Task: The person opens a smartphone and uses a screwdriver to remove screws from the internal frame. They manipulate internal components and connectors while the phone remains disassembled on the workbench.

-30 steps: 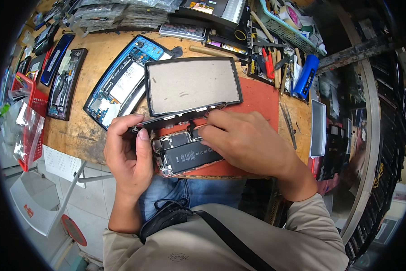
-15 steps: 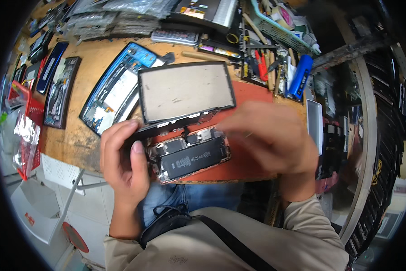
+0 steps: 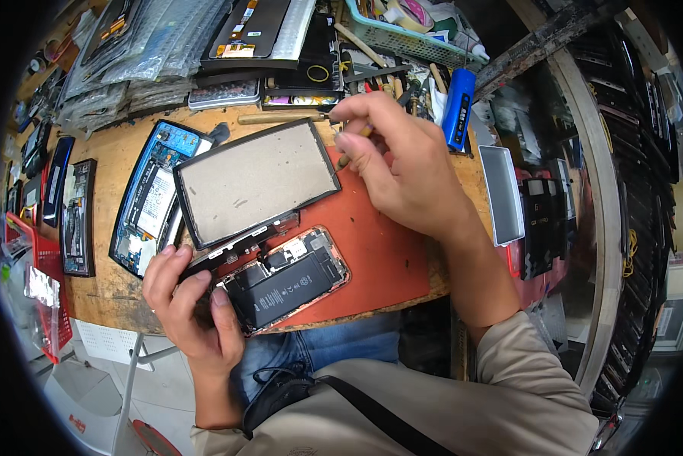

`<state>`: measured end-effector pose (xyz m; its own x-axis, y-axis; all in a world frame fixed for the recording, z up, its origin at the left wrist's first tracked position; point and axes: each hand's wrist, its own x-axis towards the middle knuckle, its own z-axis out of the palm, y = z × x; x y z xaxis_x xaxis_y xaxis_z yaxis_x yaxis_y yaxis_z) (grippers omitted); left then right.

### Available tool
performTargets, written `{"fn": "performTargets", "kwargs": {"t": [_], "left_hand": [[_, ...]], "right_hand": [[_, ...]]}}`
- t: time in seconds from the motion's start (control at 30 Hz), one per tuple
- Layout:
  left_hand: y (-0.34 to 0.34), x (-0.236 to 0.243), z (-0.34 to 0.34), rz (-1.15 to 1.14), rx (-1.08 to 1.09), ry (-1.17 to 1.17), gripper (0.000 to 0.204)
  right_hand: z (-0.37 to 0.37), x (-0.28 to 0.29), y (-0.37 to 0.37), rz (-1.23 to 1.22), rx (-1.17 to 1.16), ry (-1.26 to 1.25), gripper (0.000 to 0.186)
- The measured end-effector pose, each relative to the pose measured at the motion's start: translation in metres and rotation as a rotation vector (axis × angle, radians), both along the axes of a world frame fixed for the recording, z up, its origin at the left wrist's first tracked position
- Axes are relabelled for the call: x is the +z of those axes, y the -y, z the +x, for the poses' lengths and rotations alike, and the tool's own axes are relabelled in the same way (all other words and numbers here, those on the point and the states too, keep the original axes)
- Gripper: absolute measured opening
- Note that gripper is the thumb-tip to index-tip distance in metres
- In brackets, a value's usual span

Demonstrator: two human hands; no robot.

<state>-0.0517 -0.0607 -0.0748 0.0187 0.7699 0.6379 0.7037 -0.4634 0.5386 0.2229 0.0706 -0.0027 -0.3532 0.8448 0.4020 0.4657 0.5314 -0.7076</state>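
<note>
An opened smartphone [image 3: 288,285] lies at the front of the red mat, its black battery and inner parts showing. My left hand [image 3: 193,304] grips its left end, thumb by the frame, with the fingers around the lifted dark display panel [image 3: 243,245]. Over the mat's far right side, my right hand [image 3: 402,163] is raised with its fingers curled. Something small with a yellowish part shows among those fingers, too hidden to name. Just behind the phone is a shallow black-rimmed tray [image 3: 258,178] with a pale base, bearing a few dark specks.
Left of the tray lies another opened phone [image 3: 155,194] with a blue board. A wooden stick [image 3: 277,119] lies behind it. Tools crowd around a blue cylindrical device [image 3: 459,110] and a teal basket [image 3: 410,38]. Bagged parts [image 3: 144,76] are stacked at the back left; a white tray [image 3: 501,194] stands right.
My right hand has lifted off the phone's right end and moved away toward the back of the mat. My left hand stays on the phone. The whole view has shifted and turned.
</note>
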Motion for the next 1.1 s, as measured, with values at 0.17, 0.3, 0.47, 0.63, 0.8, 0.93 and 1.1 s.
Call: {"fn": "performTargets", "kwargs": {"t": [0.17, 0.3, 0.47, 0.63, 0.8, 0.93, 1.1], "left_hand": [[0.0, 0.012, 0.004, -0.047, 0.078, -0.13, 0.008], [0.001, 0.006, 0.004, -0.078, 0.123, 0.031, 0.01], [-0.002, 0.004, 0.001, -0.077, 0.073, 0.156, 0.014], [-0.007, 0.008, 0.004, -0.072, 0.013, 0.148, 0.02], [-0.007, 0.009, 0.004, -0.08, 0.017, 0.13, 0.023], [-0.008, 0.007, 0.004, -0.083, 0.018, 0.131, 0.019], [-0.007, 0.01, 0.003, -0.082, 0.013, 0.121, 0.017]], "right_hand": [[-0.002, -0.008, -0.004, 0.154, 0.032, 0.07, 0.017], [-0.005, -0.002, 0.001, 0.072, -0.019, -0.03, 0.017], [-0.018, 0.012, 0.029, -0.138, 0.149, -0.486, 0.027], [-0.045, -0.002, 0.046, -0.194, 0.355, -0.404, 0.029], [-0.052, -0.005, 0.046, -0.203, 0.411, -0.303, 0.03], [-0.052, -0.004, 0.046, -0.208, 0.407, -0.248, 0.031], [-0.054, -0.006, 0.047, -0.212, 0.429, -0.254, 0.03]]}}
